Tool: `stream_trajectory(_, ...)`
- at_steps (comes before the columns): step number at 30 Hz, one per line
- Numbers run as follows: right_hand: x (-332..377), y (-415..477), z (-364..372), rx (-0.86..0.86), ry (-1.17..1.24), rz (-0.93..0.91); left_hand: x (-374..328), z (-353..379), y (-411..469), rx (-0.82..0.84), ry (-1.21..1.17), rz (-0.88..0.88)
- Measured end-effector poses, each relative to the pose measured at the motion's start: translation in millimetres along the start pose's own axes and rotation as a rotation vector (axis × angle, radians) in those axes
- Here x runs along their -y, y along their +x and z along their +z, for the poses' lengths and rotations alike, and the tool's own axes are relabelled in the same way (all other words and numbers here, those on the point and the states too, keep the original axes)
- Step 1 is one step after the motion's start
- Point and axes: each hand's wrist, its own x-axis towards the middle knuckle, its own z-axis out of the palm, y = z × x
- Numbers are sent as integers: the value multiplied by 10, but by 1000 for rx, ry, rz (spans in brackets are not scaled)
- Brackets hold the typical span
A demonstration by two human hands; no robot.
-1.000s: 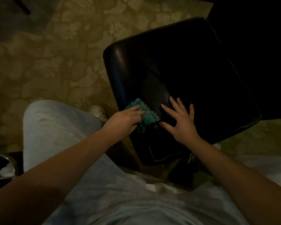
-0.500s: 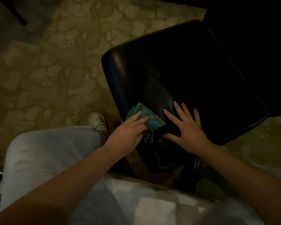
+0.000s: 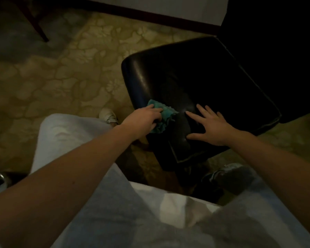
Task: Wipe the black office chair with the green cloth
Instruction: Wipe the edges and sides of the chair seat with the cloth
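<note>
Trousers, pale trousers [image 3: 70, 136], sit nearest, with both forearms reaching out over them. Next out, the left hand [image 3: 143, 120] grips the green cloth [image 3: 166, 114], fingers curled over the wad. The right hand [image 3: 211, 127] lies flat on the seat, fingers spread, holding nothing.

Change over the last second is small. The cloth sits on the same near-left patch of the black office chair [image 3: 213, 77], at the seat's left edge. A slim gap has opened between the cloth and the right index finger, where they nearly touched before. The head has tipped up, so more carpet [image 3: 61, 77] and a skirting board [image 3: 150, 14] now show.

My reading: short rubbing strokes on one spot, so the wipe has barely advanced. Most of the seat looks still to do, and the chair back is lost in the dark at far right.

Orientation: the seat sits as a diamond, one corner aimed at the person, and is roughly square with no clear long axis. The cloth wad runs longer near-to-far along the seat's left edge, frilled side facing the right hand.

A white shoe [image 3: 108, 114] sits on the carpet just left of the seat. A dark furniture leg [image 3: 36, 22] is at far left.
</note>
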Motion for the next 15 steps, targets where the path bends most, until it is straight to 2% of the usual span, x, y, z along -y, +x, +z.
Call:
stream_trajectory(3,60,5,73,-43,55,17,-129,152,-192,-63,-112,-31)
stream_trajectory(7,107,-23,26,-21,74,51,-378,264,-393,52,-115,31)
stream_trajectory(9,100,-11,7,-15,97,48,-314,211,-308,59,-80,52)
stream_trajectory(15,112,72,186,-98,171,41,-150,143,-101,-123,-100,-104)
